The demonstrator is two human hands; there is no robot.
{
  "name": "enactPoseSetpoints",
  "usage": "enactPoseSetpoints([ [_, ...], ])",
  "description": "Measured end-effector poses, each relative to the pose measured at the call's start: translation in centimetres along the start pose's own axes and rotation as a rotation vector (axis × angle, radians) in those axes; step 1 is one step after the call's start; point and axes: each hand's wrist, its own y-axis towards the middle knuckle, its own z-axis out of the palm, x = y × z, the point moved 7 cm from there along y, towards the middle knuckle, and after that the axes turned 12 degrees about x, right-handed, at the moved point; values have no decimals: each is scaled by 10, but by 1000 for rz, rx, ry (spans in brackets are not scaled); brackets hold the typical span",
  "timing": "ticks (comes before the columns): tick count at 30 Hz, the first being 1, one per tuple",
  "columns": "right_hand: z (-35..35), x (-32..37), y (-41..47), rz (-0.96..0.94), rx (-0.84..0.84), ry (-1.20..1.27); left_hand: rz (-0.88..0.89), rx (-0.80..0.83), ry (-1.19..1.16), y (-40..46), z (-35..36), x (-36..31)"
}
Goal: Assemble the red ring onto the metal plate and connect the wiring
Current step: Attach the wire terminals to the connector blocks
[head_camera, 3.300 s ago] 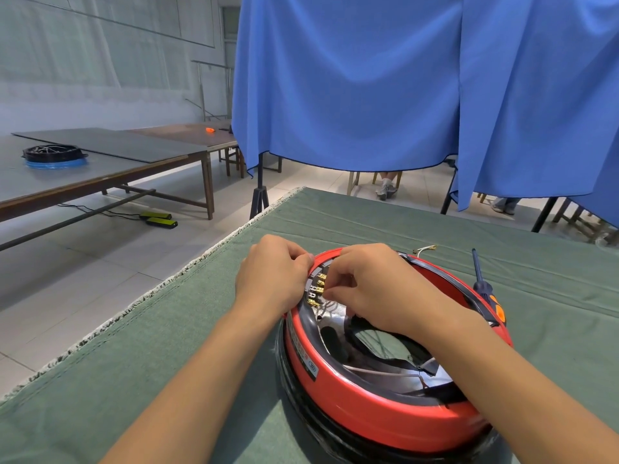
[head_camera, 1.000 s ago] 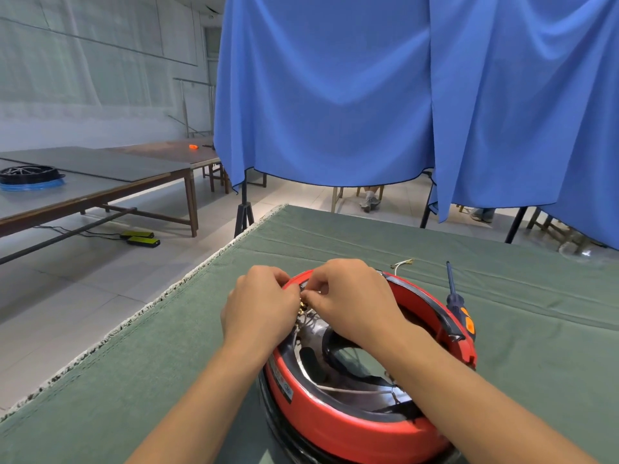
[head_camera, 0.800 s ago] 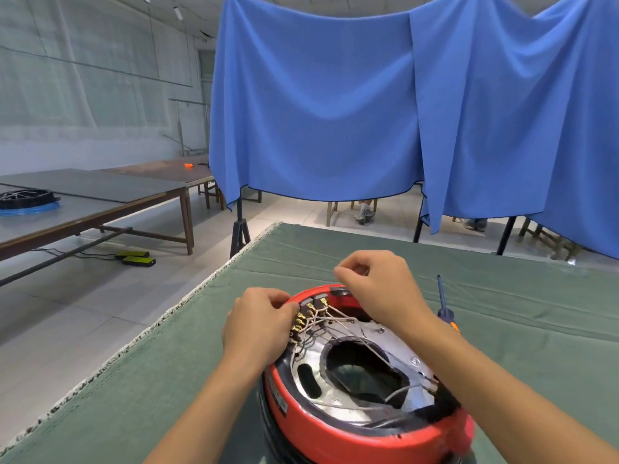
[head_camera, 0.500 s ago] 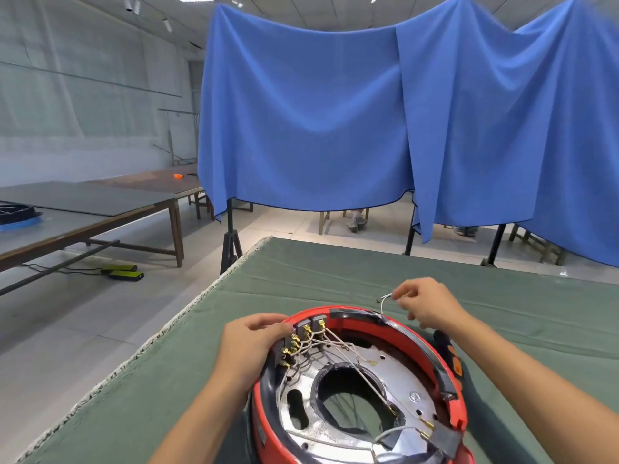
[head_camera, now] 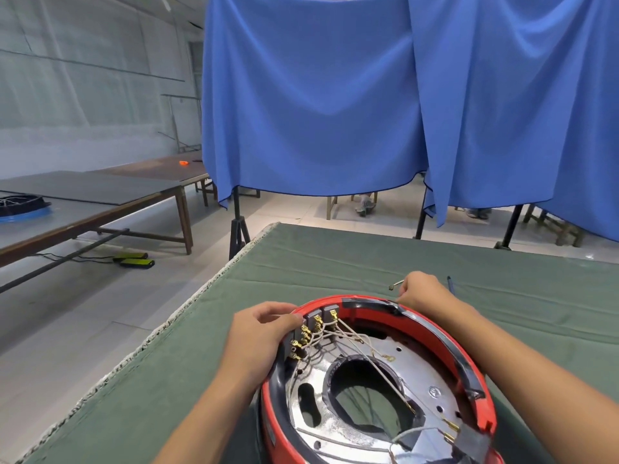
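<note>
The red ring (head_camera: 450, 343) sits around the shiny metal plate (head_camera: 412, 363) on the green cloth table (head_camera: 335, 262). Grey terminal blocks with brass connectors (head_camera: 310, 333) and thin white wires line the ring's far-left inner edge. My left hand (head_camera: 258, 336) grips the ring's outer left side beside those connectors. Beyond the ring's far rim, my right hand (head_camera: 418, 289) pinches a loose white wire (head_camera: 397, 284) with a small terminal at its tip. More wires (head_camera: 378, 366) cross the plate toward connectors at the near right.
A dark screwdriver tip (head_camera: 450, 284) pokes out just right of my right hand. Blue curtains (head_camera: 335, 112) hang on stands behind the table. Long benches (head_camera: 100, 199) stand at the left, across an open floor. The table's left edge (head_camera: 201, 289) runs close to my left arm.
My right hand left the connector block, reached past the ring's far rim and picked up a loose wire. The camera tilted up. My left hand stayed on the ring.
</note>
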Motion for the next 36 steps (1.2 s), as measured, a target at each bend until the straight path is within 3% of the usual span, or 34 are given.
enactPoseSetpoints([
  [7, 3, -5, -13, 67, 67, -100, 3, -4, 14, -2, 0, -3],
  [13, -2, -6, -19, 62, -26, -112, 8, -9, 25, -7, 0, -3],
  [19, -2, -22, -30, 64, -104, 54, 41, 2, 105, -10, 0, -4],
  [24, -28, -11, -68, -129, -197, 385, 54, 2, 119, -8, 0, -3],
  [28, -37, 23, -113, -382, -68, 680, 79, -56, 206, -11, -5, -7],
  [32, -23, 55, -151, -593, 112, 782, 208, -179, 404, -28, -10, -33],
  [36, 4, 75, -167, -701, 330, 810, 365, -133, 380, -50, 1, -60],
])
